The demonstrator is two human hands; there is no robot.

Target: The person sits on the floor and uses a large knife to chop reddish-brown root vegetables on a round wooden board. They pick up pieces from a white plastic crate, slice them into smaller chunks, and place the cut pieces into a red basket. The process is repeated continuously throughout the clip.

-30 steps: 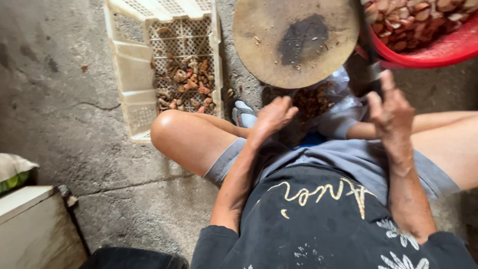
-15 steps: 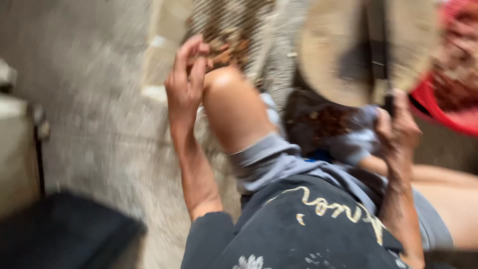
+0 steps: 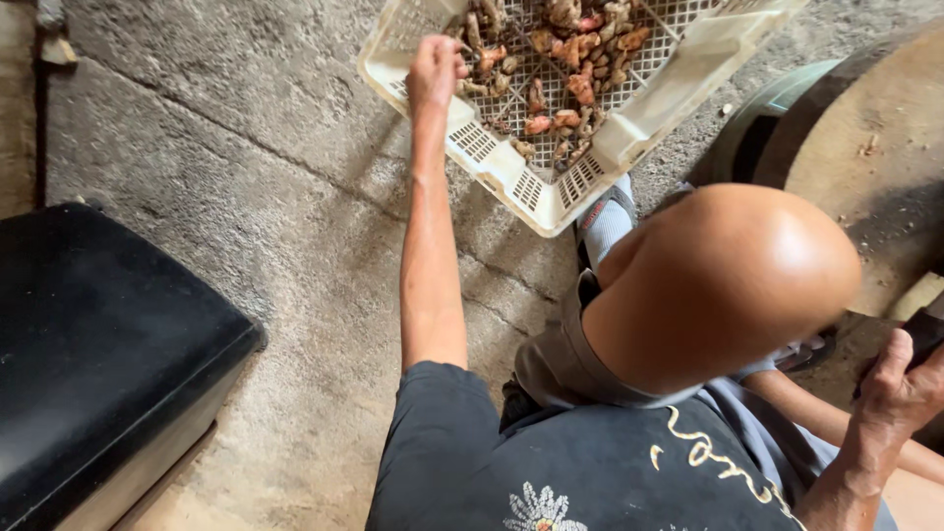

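Now the left hand reaches over the near rim of the white slatted crate, fingers curled shut on 1 knobbly root from the heap of roots inside. Well right of the crate, the right hand grips a dark handle beside the round wooden block.

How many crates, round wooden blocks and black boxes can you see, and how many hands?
White plastic lattice crate with root pieces: 1
Round wooden chopping block: 1
Black box: 1
Hands, left hand and right hand: 2
Total: 5
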